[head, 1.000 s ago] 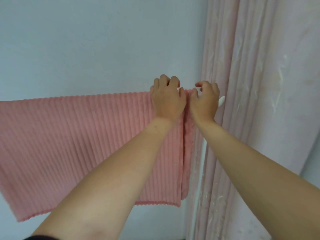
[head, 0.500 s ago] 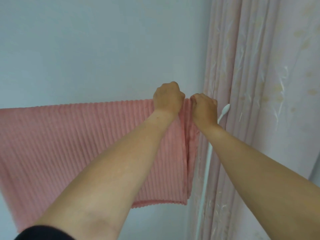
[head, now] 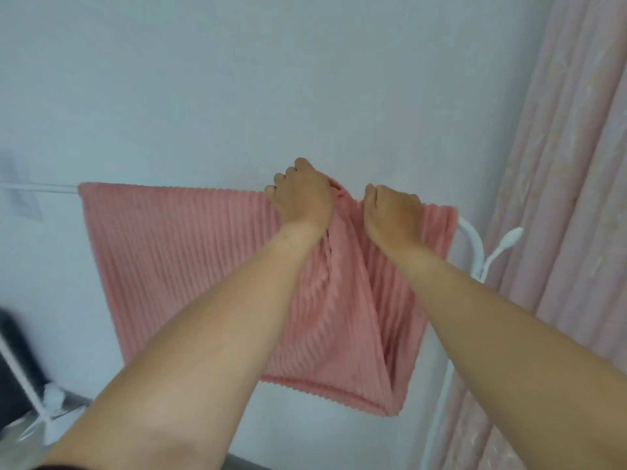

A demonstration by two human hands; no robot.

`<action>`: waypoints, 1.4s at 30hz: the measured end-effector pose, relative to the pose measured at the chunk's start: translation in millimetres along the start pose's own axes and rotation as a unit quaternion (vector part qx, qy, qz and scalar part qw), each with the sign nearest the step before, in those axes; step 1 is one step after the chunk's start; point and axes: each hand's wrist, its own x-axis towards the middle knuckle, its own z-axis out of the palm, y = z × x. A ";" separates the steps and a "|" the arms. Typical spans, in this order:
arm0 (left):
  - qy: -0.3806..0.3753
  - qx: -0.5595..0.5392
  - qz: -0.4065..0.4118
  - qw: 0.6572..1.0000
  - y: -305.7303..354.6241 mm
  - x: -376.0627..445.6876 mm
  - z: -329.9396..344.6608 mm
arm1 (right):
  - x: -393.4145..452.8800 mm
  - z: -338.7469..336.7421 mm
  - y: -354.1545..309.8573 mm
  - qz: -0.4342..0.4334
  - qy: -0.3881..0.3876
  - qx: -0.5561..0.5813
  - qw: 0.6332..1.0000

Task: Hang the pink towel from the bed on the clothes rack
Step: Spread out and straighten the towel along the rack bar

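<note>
**Pink towel over rack rail, both hands gripping top edge**

Pink towel (head: pixel 190 266) hangs draped over top rail of white clothes rack (head: pixel 473 244), spanning from near rail's left end to its right bend. Fabric ribbed; bunched w/ loose folds twd right side, flat on left. Left hand (head: pixel 303 195) fist-closed on towel at rail, fingers curled over top edge. Right hand (head: pixel 392 212) just beside it, also clenched on towel near rack's right end. Small gap btwn hands; cloth puckers there. Curtain (head: pixel 563 198) hangs right of rack. Rack foot visible bottom left, blurred.
</note>
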 end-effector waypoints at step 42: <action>-0.056 -0.045 0.100 0.992 -211.8 99.6 -43.0 | 10.8 74.7 -164.6 0.194 0.045 -0.117 0.973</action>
